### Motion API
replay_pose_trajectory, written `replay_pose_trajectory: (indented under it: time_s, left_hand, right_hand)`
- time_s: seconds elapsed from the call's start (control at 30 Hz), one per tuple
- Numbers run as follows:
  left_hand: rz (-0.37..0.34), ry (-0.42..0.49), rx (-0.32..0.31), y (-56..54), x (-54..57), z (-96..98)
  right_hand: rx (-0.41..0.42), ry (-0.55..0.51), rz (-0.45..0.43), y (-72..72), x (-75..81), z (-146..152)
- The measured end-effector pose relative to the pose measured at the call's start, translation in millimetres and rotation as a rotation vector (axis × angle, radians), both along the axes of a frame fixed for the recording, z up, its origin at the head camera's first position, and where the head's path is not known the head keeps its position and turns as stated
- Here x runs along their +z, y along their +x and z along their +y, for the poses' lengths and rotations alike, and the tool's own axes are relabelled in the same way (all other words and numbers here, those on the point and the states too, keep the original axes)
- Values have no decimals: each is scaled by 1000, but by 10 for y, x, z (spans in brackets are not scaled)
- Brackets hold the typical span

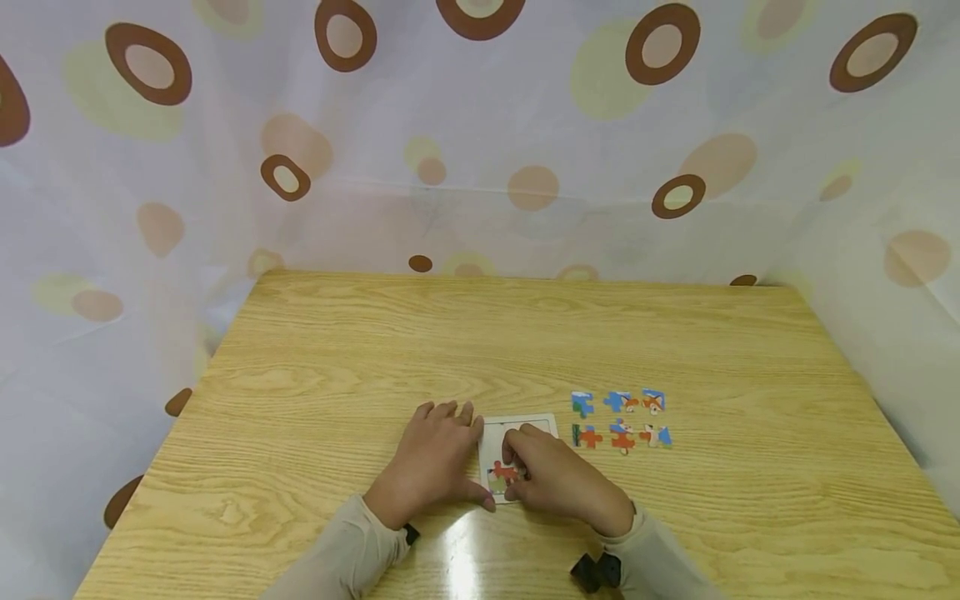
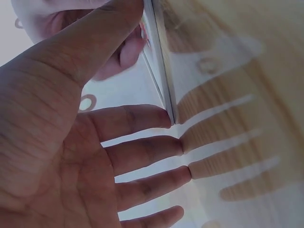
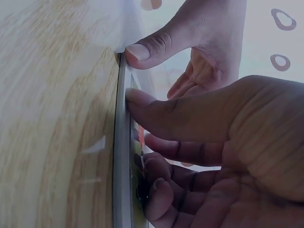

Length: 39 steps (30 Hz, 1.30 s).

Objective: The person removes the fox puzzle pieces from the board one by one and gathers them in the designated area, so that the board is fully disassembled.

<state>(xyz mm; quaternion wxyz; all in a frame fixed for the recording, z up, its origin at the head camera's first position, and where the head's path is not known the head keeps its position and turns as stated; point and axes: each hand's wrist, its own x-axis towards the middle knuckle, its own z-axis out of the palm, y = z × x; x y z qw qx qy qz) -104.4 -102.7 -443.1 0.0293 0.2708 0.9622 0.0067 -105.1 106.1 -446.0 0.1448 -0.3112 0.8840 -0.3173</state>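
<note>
While I observe the left hand [image 1: 431, 454] spread wide at the left edge of the tray [image 1: 491, 437], the right hand [image 1: 555, 479] bends over puzzle pieces [image 1: 504, 472] inside the tray, pinch undeterminable to me; six loose pieces [image 1: 622, 435] lie right of it.

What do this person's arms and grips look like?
The left sleeve and right sleeve are pale cream, plain and slightly wrinkled. A small black block shows near the first, and a larger black block near the second. The left grip and right grip wear no gloves.
</note>
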Motion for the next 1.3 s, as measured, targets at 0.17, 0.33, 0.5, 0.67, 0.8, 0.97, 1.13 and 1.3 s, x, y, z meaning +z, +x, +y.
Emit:
replay_pose_trajectory:
  time_s: [0.17, 0.33, 0.5, 0.67, 0.8, 0.97, 1.13, 1.3]
  left_hand:
    - [7, 65, -13, -12, -16, -65]
    - [4, 148, -24, 15, -52, -152]
    - [-21, 189, -95, 103, -86, -204]
    - [2, 211, -160, 142, -90, -203]
    - [10, 194, -199, 133, -81, -139]
    - [53, 146, -214, 97, -69, -37]
    - [65, 138, -203, 66, -68, -15]
    - [40, 157, -206, 24, -53, -37]
  right_hand:
    - [19, 18, -21, -4, -11, -20]
    - [35, 22, -43, 5, -28, -44]
    - [14, 27, -58, 32, -27, -35]
    - [-10, 31, -58, 32, -14, 0]
    - [3, 26, -61, 7, -19, 31]
    - [46, -8, -64, -41, -30, 77]
    - [77, -40, -62, -92, -43, 93]
    - [59, -22, -49, -88, -45, 70]
